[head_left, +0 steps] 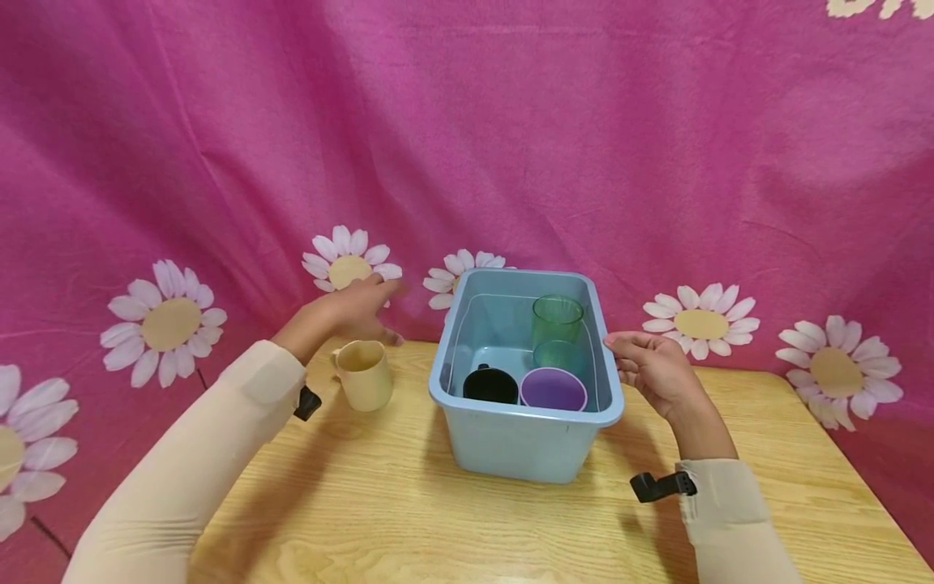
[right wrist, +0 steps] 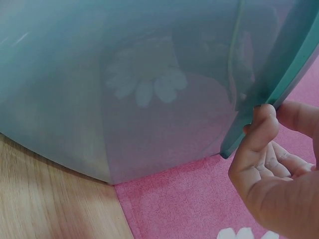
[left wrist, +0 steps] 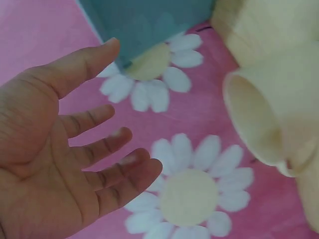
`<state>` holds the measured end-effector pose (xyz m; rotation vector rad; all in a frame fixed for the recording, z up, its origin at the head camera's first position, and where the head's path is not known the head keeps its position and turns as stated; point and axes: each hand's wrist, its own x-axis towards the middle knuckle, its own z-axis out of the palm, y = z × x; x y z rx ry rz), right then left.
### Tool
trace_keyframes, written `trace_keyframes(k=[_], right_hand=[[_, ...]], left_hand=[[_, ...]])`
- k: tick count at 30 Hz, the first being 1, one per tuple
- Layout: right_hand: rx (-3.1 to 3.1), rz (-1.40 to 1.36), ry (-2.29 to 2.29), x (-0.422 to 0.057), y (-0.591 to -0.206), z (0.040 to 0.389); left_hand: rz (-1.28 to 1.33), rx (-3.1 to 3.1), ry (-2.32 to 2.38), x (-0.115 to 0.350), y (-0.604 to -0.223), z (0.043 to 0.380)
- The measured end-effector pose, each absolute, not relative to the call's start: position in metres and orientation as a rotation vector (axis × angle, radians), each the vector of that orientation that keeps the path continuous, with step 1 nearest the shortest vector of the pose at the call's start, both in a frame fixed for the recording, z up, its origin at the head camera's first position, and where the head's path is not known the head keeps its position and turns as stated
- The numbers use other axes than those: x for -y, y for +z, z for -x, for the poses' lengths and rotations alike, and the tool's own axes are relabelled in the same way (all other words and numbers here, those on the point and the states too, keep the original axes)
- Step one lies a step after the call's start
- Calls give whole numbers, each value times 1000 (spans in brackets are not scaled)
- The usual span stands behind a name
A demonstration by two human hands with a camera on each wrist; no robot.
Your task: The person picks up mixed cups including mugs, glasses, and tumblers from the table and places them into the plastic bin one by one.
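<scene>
My right hand [head_left: 651, 369] pinches the right rim of a blue plastic tub [head_left: 521, 442] between thumb and fingers; the right wrist view shows the fingertips hooked at the rim [right wrist: 279, 84]. Inside the tub are a black mug [head_left: 490, 384], a purple cup [head_left: 553, 389] and a green see-through glass [head_left: 558, 320]. A cream mug [head_left: 366, 380] stands upright on the table, left of the tub. Above and behind that mug, my left hand [head_left: 357, 311] hovers with nothing in it. In the left wrist view its fingers are spread, apart from the mug [left wrist: 254, 119].
The wooden table [head_left: 365, 503] carries the tub and the mug. Directly behind it hangs a pink cloth [head_left: 511, 162] with white daisies. A black wrist strap [head_left: 660, 487] sits on the right sleeve, and another black piece [head_left: 307, 403] shows at the left sleeve.
</scene>
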<state>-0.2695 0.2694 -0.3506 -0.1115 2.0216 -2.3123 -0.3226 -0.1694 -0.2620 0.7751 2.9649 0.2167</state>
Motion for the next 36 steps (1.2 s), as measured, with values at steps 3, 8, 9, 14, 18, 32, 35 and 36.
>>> trace_keyframes(k=[3,8,9,14,18,32,35,36], right_hand=[[-2031,111,-2308,-270,-350,269],[-2028,110,-2308,-269,-350,268],[-2028,108,-2308,-270,-350,268],[-2040,107,-2304,-270,-350,269],[-2044,103,-2299,-270,-350,269],[-2043,98,-2298,-269,-352,270],[-2041,96,-2301,-269,-351,270],[-2040,95,-2302,-270,-351,269]], left_hand=[[-723,-2959,216,175,-273,324],[-677,-2933,190,182,-291,326],[-673,-2929,178,183,-294,327],[-609,-2923,126,190,-308,327],[-580,-2936,104,196,-316,328],[-604,-2920,255,207,-344,338],[-616,-2933,269,208,-346,339],[-618,-2935,271,208,-346,339]])
